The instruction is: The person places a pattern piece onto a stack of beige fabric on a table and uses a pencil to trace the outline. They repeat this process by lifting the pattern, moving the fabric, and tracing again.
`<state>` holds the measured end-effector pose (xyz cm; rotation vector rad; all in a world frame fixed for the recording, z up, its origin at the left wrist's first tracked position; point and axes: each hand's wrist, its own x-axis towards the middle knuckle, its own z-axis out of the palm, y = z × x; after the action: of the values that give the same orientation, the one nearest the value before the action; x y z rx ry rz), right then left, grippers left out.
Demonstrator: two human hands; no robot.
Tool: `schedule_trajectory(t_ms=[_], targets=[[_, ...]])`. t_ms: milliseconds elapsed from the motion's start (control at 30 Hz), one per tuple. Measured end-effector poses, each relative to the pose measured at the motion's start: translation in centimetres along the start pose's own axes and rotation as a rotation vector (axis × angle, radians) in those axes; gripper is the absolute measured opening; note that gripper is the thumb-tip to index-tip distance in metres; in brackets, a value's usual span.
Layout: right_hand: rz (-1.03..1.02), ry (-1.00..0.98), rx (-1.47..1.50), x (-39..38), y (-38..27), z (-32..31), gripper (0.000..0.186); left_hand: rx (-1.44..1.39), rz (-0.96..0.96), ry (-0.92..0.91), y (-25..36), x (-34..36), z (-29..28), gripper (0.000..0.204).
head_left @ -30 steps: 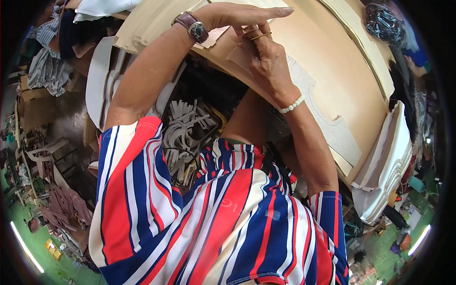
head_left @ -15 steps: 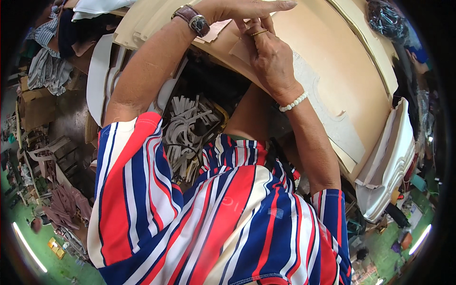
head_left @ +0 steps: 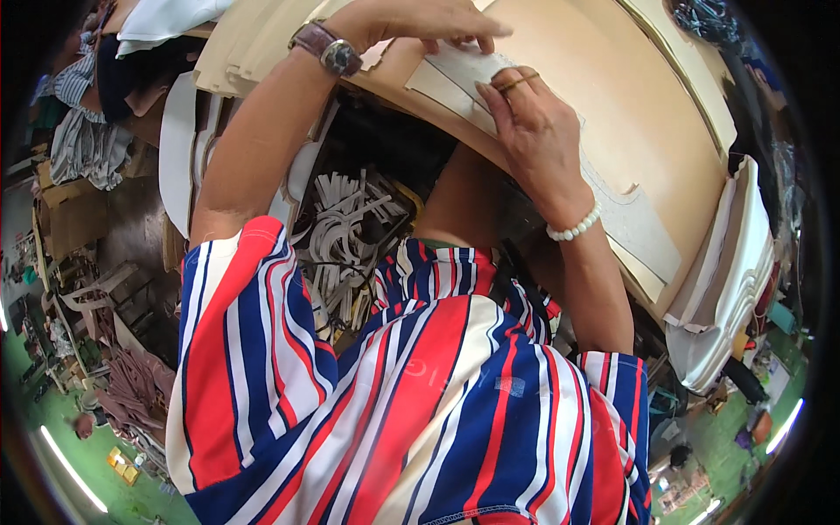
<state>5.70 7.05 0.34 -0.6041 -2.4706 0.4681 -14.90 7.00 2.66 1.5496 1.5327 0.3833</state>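
A long grey pattern piece [head_left: 634, 226] with a curved notch lies on a pale tan sheet [head_left: 604, 70] along the worktable's near edge. My left hand [head_left: 429, 22], with a brown-strapped watch above it, reaches over its far left end. Its fingers are stretched out, the tips at or just over the piece. Close by, my right hand [head_left: 541, 140] rests over the middle of the piece, fingers curled and thumb drawn in. A gold-coloured band shows across one finger. Whatever the right fingers may hold is hidden.
Stacked cream sheets [head_left: 254, 52] stand at the table's left end. Below the edge lies a heap of pale offcut strips [head_left: 341, 232]. Layered white-edged panels [head_left: 722, 280] hang at the right. Grey cloth [head_left: 87, 149] and folded mauve fabric [head_left: 136, 385] sit at far left.
My right hand has moved right and toward me, away from the left hand. The left hand has shifted slightly left and lower, and more of the grey piece shows between them.
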Motion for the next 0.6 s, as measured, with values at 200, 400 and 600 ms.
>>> schedule_trajectory(t_ms=[200, 400, 600], targets=[[0.071, -0.012, 0.05, -3.8, 1.2, -3.3, 0.012, 0.547, 0.112, 0.238, 3.4, -1.3, 2.9, 0.052], [0.161, -0.035, 0.037, -7.2, 1.7, -6.4, 0.01, 0.688, 0.052, 0.326, 3.8, -1.0, 4.6, 0.061], [0.183, 0.03, 0.056, -9.2, 2.6, -7.4, 0.01, 0.803, 0.152, 0.305, 4.9, -0.2, 5.3, 0.039]])
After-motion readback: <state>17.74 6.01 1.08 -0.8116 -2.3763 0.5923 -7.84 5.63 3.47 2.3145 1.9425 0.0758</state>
